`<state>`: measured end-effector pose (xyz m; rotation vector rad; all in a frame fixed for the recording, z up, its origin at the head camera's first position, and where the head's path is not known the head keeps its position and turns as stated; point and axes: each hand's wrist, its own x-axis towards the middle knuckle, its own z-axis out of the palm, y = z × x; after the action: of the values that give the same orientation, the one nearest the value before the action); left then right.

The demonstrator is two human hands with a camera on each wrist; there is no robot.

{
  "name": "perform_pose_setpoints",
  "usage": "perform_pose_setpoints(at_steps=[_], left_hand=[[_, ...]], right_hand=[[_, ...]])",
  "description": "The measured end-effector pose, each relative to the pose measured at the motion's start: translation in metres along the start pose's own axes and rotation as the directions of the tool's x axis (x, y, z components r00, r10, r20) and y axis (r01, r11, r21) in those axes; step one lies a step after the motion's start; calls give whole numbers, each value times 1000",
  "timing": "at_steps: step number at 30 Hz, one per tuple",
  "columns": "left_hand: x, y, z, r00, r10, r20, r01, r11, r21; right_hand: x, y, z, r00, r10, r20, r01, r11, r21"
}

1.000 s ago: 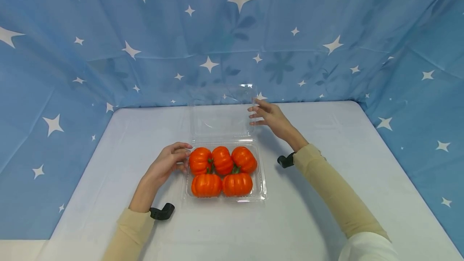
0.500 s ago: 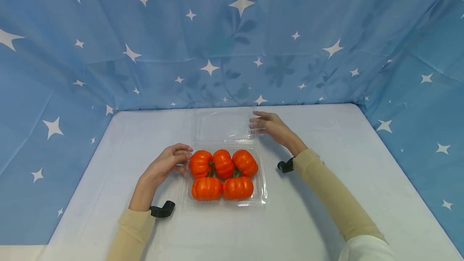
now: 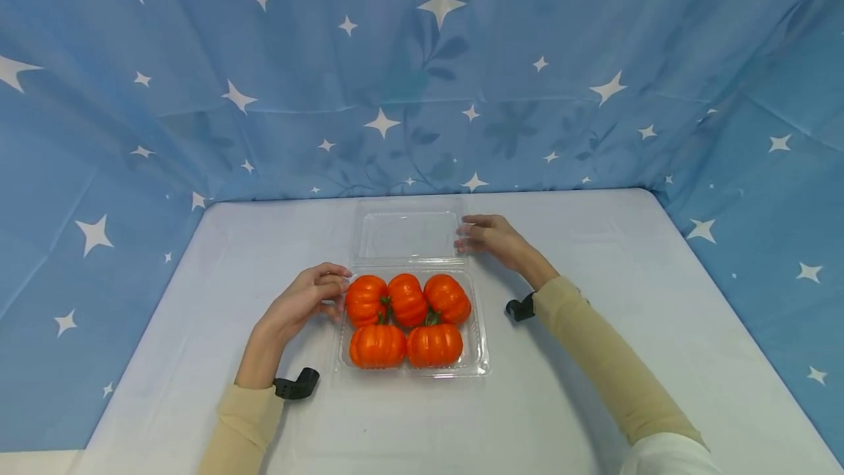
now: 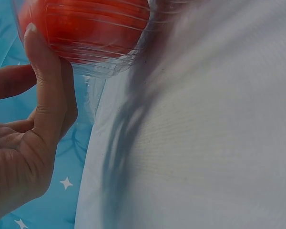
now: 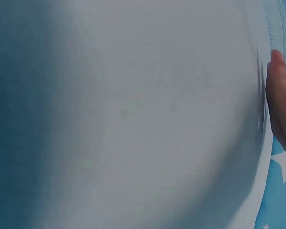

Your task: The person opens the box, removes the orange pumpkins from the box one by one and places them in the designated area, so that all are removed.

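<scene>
Clear plastic container (image 3: 476,358) is set on the white table (image 3: 527,424), in front of the person; its lid (image 3: 405,234) is laid back on the far side, hinge edge toward the tray part. Five orange pumpkins (image 3: 407,300) are held in the container, packed close in two rows: three in the far row, two in the near. Green stems are turned in toward the middle.

Left hand (image 3: 306,295) is placed at the container's left side, fingers parted and loosely bent, nothing gripped; in the left wrist view the ribbed wall is touched by one fairly straight finger, with orange seen through the plastic. Right hand (image 3: 496,239) is held at the lid's right edge, fingers extended and slightly apart; whether the edge is pressed or only touched cannot be told.

Both forearms are covered by tan sleeves (image 3: 609,361). Table is backed by a blue curtain (image 3: 297,57), patterned with white stars
</scene>
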<state>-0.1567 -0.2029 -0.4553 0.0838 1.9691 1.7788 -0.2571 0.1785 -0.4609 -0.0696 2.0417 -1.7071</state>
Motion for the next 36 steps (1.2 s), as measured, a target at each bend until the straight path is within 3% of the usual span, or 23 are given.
perform_pose_setpoints(at_steps=[10,14,19,23,27,36], left_hand=[[-1,0,1,1000,16,0,-16,1000,-4],[-1,-2,1,1000,19,-6,-19,1000,3],[-1,-4,2,1000,23,-8,-23,1000,8],[0,-6,3,1000,29,-7,-29,1000,6],[-1,-6,3,1000,18,-21,-18,1000,-4],[-2,-6,2,1000,18,-5,-18,1000,1]], right_hand=[[-9,0,1,996,19,-85,-23,999,-48],[-20,-2,1,991,-55,-118,35,986,-161],[-38,-3,4,973,-171,-154,96,910,-402],[-51,-4,8,959,-232,-165,116,849,-516],[-63,-7,15,945,-296,-137,170,806,-567],[-89,-16,33,910,-411,59,361,710,-605]])
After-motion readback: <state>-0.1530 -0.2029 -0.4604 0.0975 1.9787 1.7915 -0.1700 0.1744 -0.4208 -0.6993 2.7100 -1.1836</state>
